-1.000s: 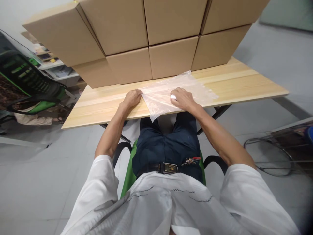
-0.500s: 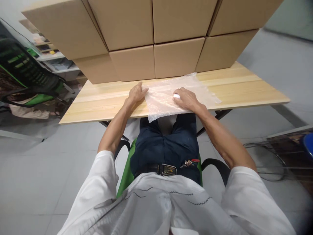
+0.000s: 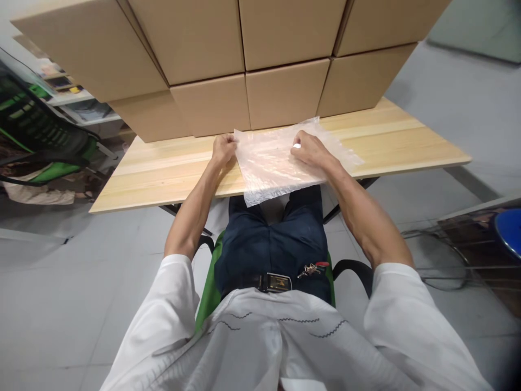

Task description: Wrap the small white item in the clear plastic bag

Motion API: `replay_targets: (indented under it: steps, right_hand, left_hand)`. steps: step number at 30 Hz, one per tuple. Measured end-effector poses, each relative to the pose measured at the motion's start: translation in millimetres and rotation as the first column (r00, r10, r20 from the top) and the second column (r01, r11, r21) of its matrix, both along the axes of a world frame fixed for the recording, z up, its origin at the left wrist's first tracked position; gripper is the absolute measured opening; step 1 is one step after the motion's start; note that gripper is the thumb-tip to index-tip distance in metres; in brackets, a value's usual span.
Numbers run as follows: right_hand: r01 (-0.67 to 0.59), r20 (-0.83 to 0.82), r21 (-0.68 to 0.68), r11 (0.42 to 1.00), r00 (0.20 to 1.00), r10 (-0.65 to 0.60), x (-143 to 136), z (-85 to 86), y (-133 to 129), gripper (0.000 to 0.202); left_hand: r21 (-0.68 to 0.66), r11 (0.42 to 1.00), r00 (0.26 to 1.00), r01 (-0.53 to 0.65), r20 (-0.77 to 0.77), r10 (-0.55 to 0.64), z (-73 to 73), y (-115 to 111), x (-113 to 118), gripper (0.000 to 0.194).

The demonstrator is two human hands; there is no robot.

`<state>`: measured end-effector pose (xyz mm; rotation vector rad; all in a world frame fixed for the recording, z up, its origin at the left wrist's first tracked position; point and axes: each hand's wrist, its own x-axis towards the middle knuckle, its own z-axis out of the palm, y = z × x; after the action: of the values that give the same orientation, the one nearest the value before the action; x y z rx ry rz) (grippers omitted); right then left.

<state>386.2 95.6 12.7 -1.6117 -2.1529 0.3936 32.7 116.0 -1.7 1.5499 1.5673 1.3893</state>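
Observation:
A sheet of clear, crinkled plastic (image 3: 271, 163) lies on the light wooden table (image 3: 175, 174), its near corner hanging over the front edge. My left hand (image 3: 223, 150) pinches the plastic at its left edge. Over the right part of the plastic, my right hand (image 3: 311, 150) is closed around a small white object (image 3: 297, 145), mostly hidden by the fingers.
Stacked cardboard boxes (image 3: 287, 92) stand along the back of the table. A black and green chair (image 3: 44, 125) is at the far left, beside shelves (image 3: 73, 98). A blue stool (image 3: 508, 231) shows at the right edge.
My left hand has closed on the plastic's left edge, which now lies flatter towards the back left. My right hand has shifted slightly towards the boxes with the white object. The view has shifted a little.

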Motion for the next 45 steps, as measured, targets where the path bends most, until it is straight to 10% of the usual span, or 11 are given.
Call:
replay_targets:
  steps: [10, 22, 29, 37, 45]
  right_hand:
    - [-0.004, -0.254, 0.070, 0.998, 0.967, 0.022, 17.1, 9.5, 59.7, 0.085]
    - [-0.142, -0.342, -0.004, 0.990, 0.930, 0.132, 31.3, 59.4, 48.5, 0.079]
    - [-0.126, -0.169, -0.126, 0.984, 0.980, 0.104, 25.4, 61.5, 50.9, 0.030]
    - [0.092, -0.062, 0.052, 0.994, 0.994, -0.089, 24.8, 96.3, 38.9, 0.018]
    - [0.123, -0.207, 0.563, 0.817, 0.978, -0.005, 51.2, 170.4, 49.0, 0.026]
  left_hand:
    - [0.168, 0.926, 0.939, 0.339, -0.003, -0.344, 61.9, -37.6, 18.7, 0.024]
    - [0.116, 0.869, 0.876, 0.481, -0.071, -0.476, 98.9, -72.5, -2.4, 0.007]
    - [0.135, 0.861, 0.872, 0.490, -0.066, -0.485, 103.5, -86.2, -12.7, 0.005]
    - [0.188, 0.934, 0.950, 0.303, 0.013, -0.310, 105.1, -33.5, -30.7, 0.016]
    - [0.300, 0.940, 0.986, 0.163, -0.018, -0.165, 186.1, 6.0, -36.1, 0.018]
